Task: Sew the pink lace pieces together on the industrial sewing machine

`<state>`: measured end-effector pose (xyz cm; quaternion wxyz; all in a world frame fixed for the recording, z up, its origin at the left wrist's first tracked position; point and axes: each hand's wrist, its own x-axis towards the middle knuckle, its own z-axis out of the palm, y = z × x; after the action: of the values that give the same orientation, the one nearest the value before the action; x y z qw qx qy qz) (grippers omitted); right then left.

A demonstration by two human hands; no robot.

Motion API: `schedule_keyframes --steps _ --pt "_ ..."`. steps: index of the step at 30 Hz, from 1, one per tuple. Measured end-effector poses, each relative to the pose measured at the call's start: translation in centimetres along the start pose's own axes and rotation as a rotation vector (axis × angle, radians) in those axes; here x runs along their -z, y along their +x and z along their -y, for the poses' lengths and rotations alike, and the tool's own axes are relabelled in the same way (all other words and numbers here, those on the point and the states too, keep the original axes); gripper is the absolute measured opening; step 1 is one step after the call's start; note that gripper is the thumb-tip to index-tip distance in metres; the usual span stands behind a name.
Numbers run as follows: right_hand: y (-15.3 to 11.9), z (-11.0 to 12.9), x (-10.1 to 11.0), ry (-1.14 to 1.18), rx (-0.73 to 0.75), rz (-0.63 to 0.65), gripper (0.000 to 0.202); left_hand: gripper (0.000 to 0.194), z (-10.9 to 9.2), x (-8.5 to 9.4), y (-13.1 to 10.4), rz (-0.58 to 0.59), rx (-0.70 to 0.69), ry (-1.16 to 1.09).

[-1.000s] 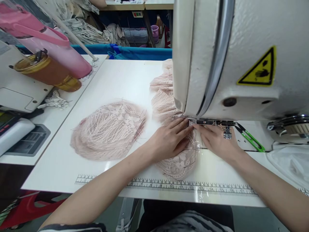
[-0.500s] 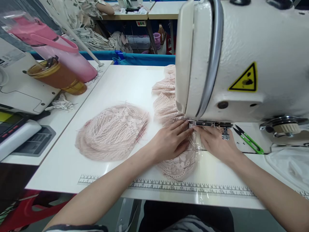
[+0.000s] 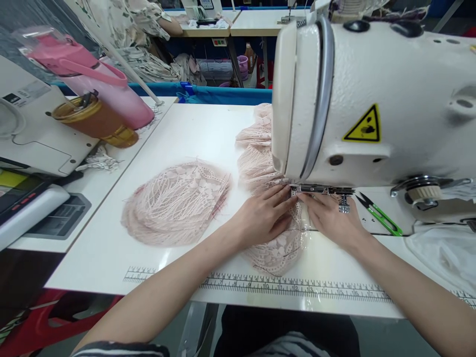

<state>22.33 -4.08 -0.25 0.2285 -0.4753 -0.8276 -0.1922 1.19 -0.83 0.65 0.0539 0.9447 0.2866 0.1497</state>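
Note:
A strip of pale pink lace (image 3: 277,255) runs under the head of a white sewing machine (image 3: 305,109). My left hand (image 3: 262,218) presses on the lace left of the presser foot, its fingers closed together over the cloth. From the other side, my right hand (image 3: 332,218) reaches in below the machine head, its fingertips pinched at the lace edge by the foot. The machine hides part of those fingers and the needle. Behind the hands the gathered lace (image 3: 256,153) lies in ruffles. A separate pile of pink lace pieces (image 3: 174,203) rests left of my left hand.
Green thread snips (image 3: 383,218) lie right of my right hand, near white cloth (image 3: 446,255). A printed ruler (image 3: 260,285) follows the table's front edge. At left stand a pink bottle (image 3: 111,94) and a brown cup (image 3: 98,121). A person's arm (image 3: 170,26) shows behind.
The view has shifted slightly, showing more of the machine's top. Both hands and the lace keep practically the same place at the presser foot.

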Motion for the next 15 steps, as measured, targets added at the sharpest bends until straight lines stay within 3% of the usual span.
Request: schedule_keyframes --steps 5,10,13,15 --pt "-0.1 -0.2 -0.5 0.007 0.023 0.058 0.030 0.041 0.1 -0.1 0.1 -0.038 -0.026 0.066" --pt "0.5 -0.1 -0.7 0.067 0.077 0.044 0.019 0.032 -0.9 1.1 -0.2 -0.215 -0.016 0.183" --pt "0.8 -0.6 -0.5 0.132 0.292 0.061 0.015 0.023 -2.0 1.8 -1.4 -0.311 -0.128 0.175" --pt "1.1 -1.1 0.0 0.153 0.442 0.118 0.018 0.021 -2.4 1.8 -1.9 -0.329 -0.297 0.089"
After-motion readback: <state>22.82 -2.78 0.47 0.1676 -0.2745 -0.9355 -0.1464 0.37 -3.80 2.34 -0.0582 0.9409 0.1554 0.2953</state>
